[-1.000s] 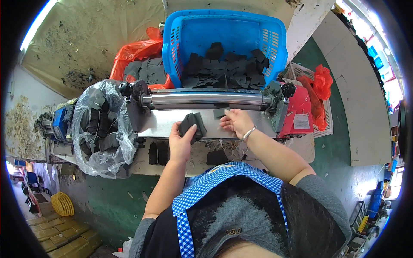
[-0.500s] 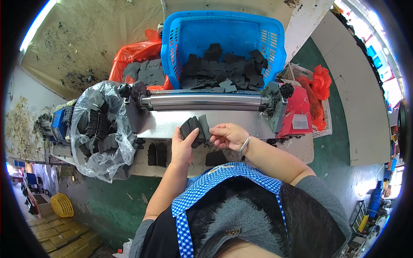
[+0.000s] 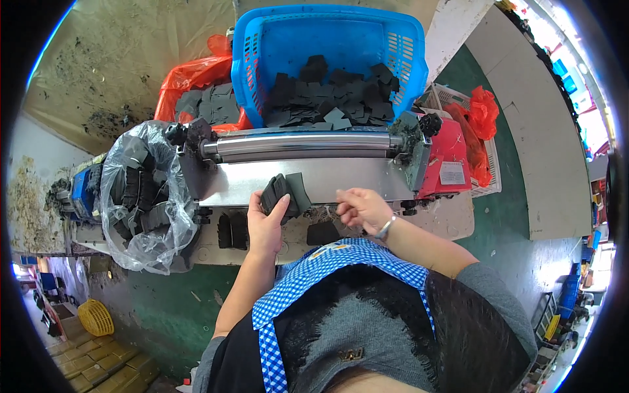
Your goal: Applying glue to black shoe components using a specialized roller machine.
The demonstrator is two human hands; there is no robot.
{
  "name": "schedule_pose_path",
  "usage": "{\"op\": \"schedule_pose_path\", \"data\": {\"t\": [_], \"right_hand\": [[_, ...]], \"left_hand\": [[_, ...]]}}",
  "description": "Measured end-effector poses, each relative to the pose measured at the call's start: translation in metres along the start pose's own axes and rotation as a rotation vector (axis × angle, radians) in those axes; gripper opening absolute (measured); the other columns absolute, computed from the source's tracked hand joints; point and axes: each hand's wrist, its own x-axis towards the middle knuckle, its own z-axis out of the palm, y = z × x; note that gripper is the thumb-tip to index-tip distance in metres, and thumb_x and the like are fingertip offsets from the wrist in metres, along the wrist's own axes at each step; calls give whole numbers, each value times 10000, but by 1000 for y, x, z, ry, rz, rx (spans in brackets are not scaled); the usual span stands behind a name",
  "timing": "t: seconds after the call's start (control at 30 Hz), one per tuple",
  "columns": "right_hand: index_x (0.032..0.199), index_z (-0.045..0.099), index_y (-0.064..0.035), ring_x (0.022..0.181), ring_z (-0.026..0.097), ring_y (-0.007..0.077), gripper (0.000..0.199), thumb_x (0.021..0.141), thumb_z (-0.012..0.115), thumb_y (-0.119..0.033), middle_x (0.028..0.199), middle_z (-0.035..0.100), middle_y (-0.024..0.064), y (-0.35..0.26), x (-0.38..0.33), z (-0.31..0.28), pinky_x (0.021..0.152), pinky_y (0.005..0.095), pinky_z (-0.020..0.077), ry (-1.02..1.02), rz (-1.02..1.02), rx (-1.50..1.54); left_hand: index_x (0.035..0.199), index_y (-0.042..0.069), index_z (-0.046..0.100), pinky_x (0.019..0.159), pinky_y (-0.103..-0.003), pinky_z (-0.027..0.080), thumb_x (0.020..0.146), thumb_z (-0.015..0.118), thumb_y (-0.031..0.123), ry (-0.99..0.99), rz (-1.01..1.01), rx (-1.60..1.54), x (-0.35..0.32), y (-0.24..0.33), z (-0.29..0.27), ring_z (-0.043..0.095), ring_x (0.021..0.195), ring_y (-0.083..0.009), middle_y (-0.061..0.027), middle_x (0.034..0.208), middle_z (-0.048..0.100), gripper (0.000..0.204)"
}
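Observation:
My left hand [image 3: 265, 226] grips a small stack of dark grey, thin pieces [image 3: 282, 195], thumb across the near face. The rightmost piece of the stack, a lighter grey one, leans away from the others. To the right, apart from the stack, my right hand [image 3: 365, 211] has its fingers curled in, with nothing visible in them. Both hands are at the front edge of a metal plate [image 3: 255, 175], below the steel rollers [image 3: 304, 145] of a machine. Lying on the bench close to me are one dark piece [image 3: 322, 233] and a dark stack [image 3: 232, 230].
Behind the rollers stands a blue basket [image 3: 327, 14] of loose dark pieces. A red bag [image 3: 187, 75] with more pieces lies left of it. A clear plastic bag [image 3: 177, 223] holds dark stacks at the left. The machine's red housing [image 3: 452, 157] and a white crate [image 3: 493, 171] are at right.
My right hand has let go of the lighter piece and moved right, away from the stack. My left hand still holds the stack. The whole view has shifted slightly.

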Motion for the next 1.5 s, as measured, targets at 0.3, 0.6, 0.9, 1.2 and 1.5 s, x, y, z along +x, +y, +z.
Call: {"op": "schedule_pose_path", "data": {"t": [0.3,0.6,0.9,1.2,1.5], "right_hand": [[891,562,-12,657,546,95,252,778,697,-192,782,579,55,34,-42,-148,610,249,463,1086,-670,-901],[636,579,18,401,472,113,160,713,674,-85,570,558,68,36,-17,-146,340,253,311,502,1,-64],[602,547,30,385,456,126,196,692,671,-93,557,545,91,40,-13,-139,336,272,303,652,-35,-142],[650,566,27,495,581,224,291,706,710,-219,605,601,156,19,-46,-113,437,313,426,927,-314,-1394],[855,575,-24,536,585,113,282,858,589,-306,676,612,55,-1,-15,7,466,271,459,-172,-443,-607]], "left_hand": [[1036,49,436,655,-362,551,818,634,82,-11,-208,-11,-17,15,8,593,779,-165,-79,900,570,296],[1024,44,414,649,-292,528,745,708,59,-35,-200,58,-18,16,19,579,750,-126,-65,904,556,405],[996,41,423,623,-256,504,760,670,14,-60,-135,27,-21,2,18,568,749,-106,-56,875,561,343],[960,49,414,599,-188,427,755,673,3,-39,-44,68,-19,0,17,508,681,-60,-27,831,542,333],[966,65,423,624,-203,437,767,655,9,-70,20,165,-12,-12,28,519,737,-73,-33,855,549,310]]}}
